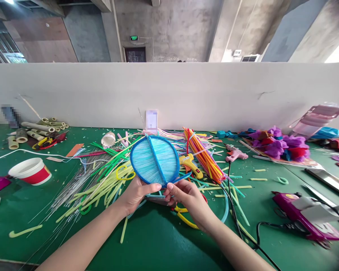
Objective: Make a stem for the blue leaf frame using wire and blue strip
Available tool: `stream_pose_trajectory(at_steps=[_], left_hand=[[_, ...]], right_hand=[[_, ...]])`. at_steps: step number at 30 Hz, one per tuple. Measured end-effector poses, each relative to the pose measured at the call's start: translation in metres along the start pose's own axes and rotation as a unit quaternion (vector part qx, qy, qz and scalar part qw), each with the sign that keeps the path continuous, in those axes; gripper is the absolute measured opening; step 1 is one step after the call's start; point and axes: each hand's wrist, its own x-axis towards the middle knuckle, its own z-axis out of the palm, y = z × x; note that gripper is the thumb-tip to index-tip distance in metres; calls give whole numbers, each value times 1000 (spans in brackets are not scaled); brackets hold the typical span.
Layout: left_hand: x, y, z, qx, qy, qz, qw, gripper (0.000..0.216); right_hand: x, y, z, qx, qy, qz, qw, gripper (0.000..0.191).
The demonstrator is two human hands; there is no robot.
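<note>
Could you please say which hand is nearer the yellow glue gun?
The right hand, just below the yellow glue gun in the picture; the left hand is farther off, lower left.

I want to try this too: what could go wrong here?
The blue disc might slip, since the left hand and right hand hold it near its lower edge. The yellow glue gun beside it could burn a finger, if hot. Thin grey wires might poke the left forearm.
</note>
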Motion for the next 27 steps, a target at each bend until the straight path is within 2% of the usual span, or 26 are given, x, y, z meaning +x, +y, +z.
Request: stream_pose_trajectory(at_steps=[3,6,13,17,27], left_hand=[[0,4,-1,-6,-18,-6,1000,23],[0,6,-2,-12,-8,-10,1000,29],[-1,9,-8,-28,26,-26,999,64],[-4,13,-8,-35,14,-57,998,76],[-5,12,-9,-35,-20,-48,998,75]], right_hand=[[-1,-2,-1,5,-29,4,1000,38],[-2,-3,-1,-4,-44,-1,999,38],[2,-9,-9,1,33,-61,998,34],[3,-12,-15,6,32,-78,996,31],[1,-15,-12,12,0,-52,999,34]])
